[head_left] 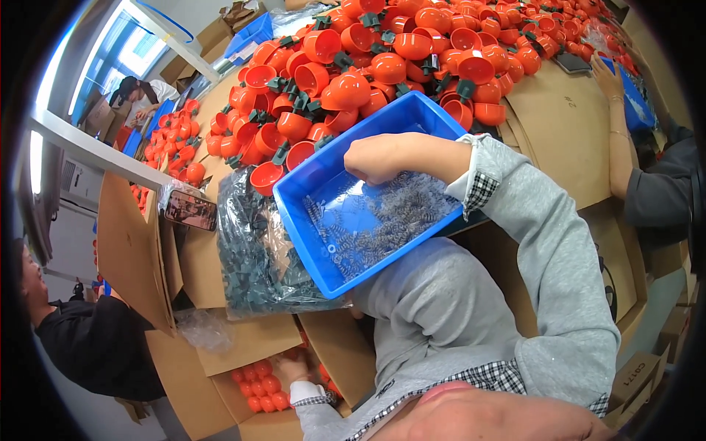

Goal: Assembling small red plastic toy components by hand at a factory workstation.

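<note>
A blue plastic bin [300,246] stands tilted in front of me, with a heap of small metal coil springs [401,220] inside. Over its far part is my right hand [379,158], fingers curled closed; whatever they pinch is hidden. Down at the lower left, my left hand [293,366] reaches into an open cardboard box [220,400] beside shiny orange round parts [265,386]. Its fingers are too small and partly covered to read.
Orange cups with dark green clips [346,92] pile up beyond the bin. A clear bag of dark green parts [257,257] lies left of it, near a phone [190,210]. A co-worker's arm [621,140] is at right; other people sit at left.
</note>
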`<state>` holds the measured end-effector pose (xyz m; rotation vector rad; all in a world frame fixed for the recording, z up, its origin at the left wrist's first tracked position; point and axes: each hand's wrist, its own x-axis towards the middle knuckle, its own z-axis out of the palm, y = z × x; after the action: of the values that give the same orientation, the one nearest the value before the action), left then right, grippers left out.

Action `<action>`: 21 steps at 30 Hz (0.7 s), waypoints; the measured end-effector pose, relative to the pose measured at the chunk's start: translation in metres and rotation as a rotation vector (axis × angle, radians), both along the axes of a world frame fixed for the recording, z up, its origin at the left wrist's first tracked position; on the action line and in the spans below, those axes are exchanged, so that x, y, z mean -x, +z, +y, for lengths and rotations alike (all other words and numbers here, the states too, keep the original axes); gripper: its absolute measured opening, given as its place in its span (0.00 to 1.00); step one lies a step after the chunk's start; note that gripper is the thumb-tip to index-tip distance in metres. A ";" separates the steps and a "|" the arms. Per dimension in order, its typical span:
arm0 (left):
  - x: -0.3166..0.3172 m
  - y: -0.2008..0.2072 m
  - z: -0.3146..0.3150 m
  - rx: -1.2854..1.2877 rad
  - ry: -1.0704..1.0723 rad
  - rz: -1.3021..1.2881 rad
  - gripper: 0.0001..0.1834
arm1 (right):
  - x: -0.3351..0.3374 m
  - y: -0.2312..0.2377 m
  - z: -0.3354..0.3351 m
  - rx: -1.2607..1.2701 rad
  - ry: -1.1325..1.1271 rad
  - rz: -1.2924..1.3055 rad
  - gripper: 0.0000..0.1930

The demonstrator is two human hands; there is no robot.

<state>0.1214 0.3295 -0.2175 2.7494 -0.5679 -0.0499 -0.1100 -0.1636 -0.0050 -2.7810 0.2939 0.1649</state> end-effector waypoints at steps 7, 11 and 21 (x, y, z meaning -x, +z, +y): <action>-0.017 0.094 0.000 -0.265 0.123 0.636 0.22 | -0.009 0.015 0.007 -0.080 -0.003 -0.102 0.02; 0.004 0.173 -0.049 -0.013 -0.270 1.079 0.16 | 0.008 0.013 0.003 -0.118 -0.042 -0.243 0.03; 0.072 0.256 -0.225 0.747 -1.058 1.155 0.54 | 0.006 -0.010 -0.011 -0.063 -0.157 -0.418 0.11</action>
<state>0.0490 0.1043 0.0385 1.1233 -1.1989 -1.2324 -0.1160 -0.1744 -0.0145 -2.6315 0.3866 -0.4318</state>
